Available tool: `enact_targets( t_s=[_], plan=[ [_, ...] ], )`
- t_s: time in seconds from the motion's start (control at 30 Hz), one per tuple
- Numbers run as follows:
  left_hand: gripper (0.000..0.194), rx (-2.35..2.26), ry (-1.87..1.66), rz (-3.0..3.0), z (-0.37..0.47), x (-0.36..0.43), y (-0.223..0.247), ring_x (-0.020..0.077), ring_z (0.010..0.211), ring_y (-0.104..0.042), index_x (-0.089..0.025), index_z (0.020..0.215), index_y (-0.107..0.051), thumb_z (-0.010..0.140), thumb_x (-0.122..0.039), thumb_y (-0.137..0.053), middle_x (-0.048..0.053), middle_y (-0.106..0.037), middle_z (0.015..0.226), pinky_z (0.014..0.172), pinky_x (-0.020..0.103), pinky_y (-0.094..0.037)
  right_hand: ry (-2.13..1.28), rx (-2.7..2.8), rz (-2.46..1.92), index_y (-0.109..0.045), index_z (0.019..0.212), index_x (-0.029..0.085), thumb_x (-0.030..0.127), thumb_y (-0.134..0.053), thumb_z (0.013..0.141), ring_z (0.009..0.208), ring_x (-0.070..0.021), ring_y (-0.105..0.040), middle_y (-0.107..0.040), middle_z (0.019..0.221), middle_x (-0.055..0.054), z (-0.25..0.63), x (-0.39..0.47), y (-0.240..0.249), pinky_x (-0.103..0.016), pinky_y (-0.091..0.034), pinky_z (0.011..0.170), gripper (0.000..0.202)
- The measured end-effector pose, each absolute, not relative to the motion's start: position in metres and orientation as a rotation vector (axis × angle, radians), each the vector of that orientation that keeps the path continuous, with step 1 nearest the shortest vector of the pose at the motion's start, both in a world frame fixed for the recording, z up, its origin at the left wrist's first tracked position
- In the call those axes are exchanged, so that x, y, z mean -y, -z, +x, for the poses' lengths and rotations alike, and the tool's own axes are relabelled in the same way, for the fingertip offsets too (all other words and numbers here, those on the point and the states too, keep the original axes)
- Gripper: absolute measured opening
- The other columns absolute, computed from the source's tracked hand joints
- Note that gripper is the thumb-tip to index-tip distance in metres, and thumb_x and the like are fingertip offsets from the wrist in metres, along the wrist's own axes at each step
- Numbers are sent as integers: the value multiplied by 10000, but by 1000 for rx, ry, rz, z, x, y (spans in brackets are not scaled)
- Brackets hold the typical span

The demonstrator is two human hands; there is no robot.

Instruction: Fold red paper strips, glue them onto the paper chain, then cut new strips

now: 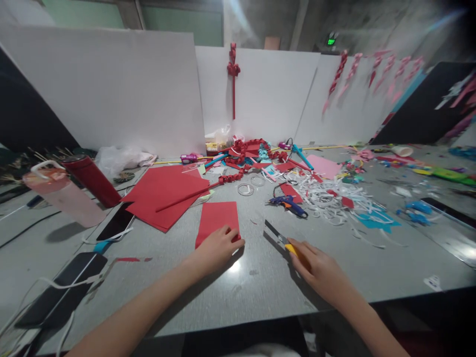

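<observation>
A small rectangle of red paper [219,218] lies on the grey table in front of me. My left hand [222,243] is at its near right corner, fingers curled onto the paper's edge. The hand itself covers part of that near edge. To the right, my right hand [312,260] is closed around the yellow handle of a utility knife [293,248]. Its long blade sticks out, pointing away from me and to the left, a little above the tabletop. There is a gap between the blade and the paper.
Large red sheets [163,193] lie at the back left, near a red bottle [92,181] and a pink bottle [65,193]. A blue glue gun [288,204] and white paper strips [327,196] lie ahead right. Phones and cables occupy the left; white boards [260,94] stand behind.
</observation>
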State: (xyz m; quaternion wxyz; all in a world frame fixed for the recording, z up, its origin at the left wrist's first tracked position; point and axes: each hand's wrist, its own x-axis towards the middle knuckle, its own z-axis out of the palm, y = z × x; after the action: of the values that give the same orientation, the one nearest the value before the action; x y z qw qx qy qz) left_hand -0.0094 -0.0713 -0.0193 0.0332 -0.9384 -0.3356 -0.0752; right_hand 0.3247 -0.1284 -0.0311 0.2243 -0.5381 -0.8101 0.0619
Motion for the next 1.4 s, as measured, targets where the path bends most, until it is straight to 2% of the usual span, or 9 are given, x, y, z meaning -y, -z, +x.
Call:
enact_targets(
  t_s=[0.1, 0.2, 0.37, 0.43, 0.57, 0.7, 0.8, 1.03, 1.4],
  plan=[
    [238, 1048, 239, -2867, -12, 69, 17, 288, 1046, -587, -193, 1149, -636, 944, -101, -558, 132, -655, 1148, 888, 407, -511, -166, 2228, -1490, -584, 1441, 265, 378, -443, 1061, 964, -256, -736, -732, 1176, -103, 323, 128, 32, -402, -594, 868, 421],
    [178, 1114, 320, -2896, -14, 68, 17, 290, 1065, -595, -183, 1143, -631, 1011, -193, -513, 129, -666, 1113, 898, 407, -519, -164, 2228, -1500, -596, 1426, 265, 374, -442, 1059, 960, -259, -733, -736, 1158, -101, 319, 129, 31, -403, -593, 854, 413],
    [426, 1402, 577, -2958, -24, 67, 20, 248, 1055, -674, -209, 1444, -518, 1042, -123, -406, 125, -703, 1159, 902, 380, -542, -155, 2232, -1491, -596, 1429, 275, 376, -430, 1059, 954, -263, -734, -739, 1151, -105, 315, 130, 28, -418, -599, 849, 417],
    [452, 1537, 757, -2998, -28, 66, 20, 228, 1029, -711, -228, 1481, -500, 1047, -132, -419, 113, -728, 1168, 899, 363, -550, -143, 2225, -1487, -607, 1422, 283, 381, -441, 1055, 963, -266, -738, -741, 1164, -105, 315, 130, 27, -421, -603, 847, 414],
    [311, 1674, 1072, -3019, -30, 64, 21, 229, 984, -752, -231, 1329, -645, 1074, -271, -470, 90, -782, 1115, 845, 344, -564, -138, 2229, -1481, -614, 1413, 274, 367, -451, 1052, 972, -265, -738, -743, 1172, -104, 313, 131, 27, -420, -607, 851, 407],
    [235, 1750, 1222, -2973, -28, 64, 24, 236, 961, -761, -222, 1180, -741, 1026, -265, -568, 81, -800, 1107, 840, 353, -568, -155, 2241, -1473, -608, 1409, 269, 354, -453, 1051, 1001, -267, -736, -738, 1197, -103, 311, 132, 27, -431, -603, 887, 399],
    [207, 1811, 1272, -2934, -26, 66, 23, 233, 919, -760, -221, 1129, -766, 985, -247, -619, 71, -810, 1056, 832, 362, -574, -170, 2246, -1474, -596, 1419, 261, 355, -447, 1057, 1014, -271, -733, -735, 1201, -108, 309, 133, 27, -444, -602, 900, 403],
    [293, 1863, 1262, -2831, -17, 73, 23, 221, 842, -745, -238, 1236, -735, 948, -247, -680, 61, -807, 974, 797, 344, -562, -244, 2201, -1427, -582, 1429, 276, 345, -464, 1053, 1025, -268, -743, -731, 1229, -113, 304, 137, 29, -434, -615, 897, 401],
    [258, 1831, 1182, -2872, -5, 80, 29, 229, 889, -744, -225, 1196, -729, 940, -258, -720, 62, -798, 1002, 813, 329, -533, -414, 2180, -1402, -600, 1381, 272, 325, -456, 1054, 1037, -259, -737, -711, 1256, -129, 287, 146, 10, -413, -606, 890, 361]
  ],
)
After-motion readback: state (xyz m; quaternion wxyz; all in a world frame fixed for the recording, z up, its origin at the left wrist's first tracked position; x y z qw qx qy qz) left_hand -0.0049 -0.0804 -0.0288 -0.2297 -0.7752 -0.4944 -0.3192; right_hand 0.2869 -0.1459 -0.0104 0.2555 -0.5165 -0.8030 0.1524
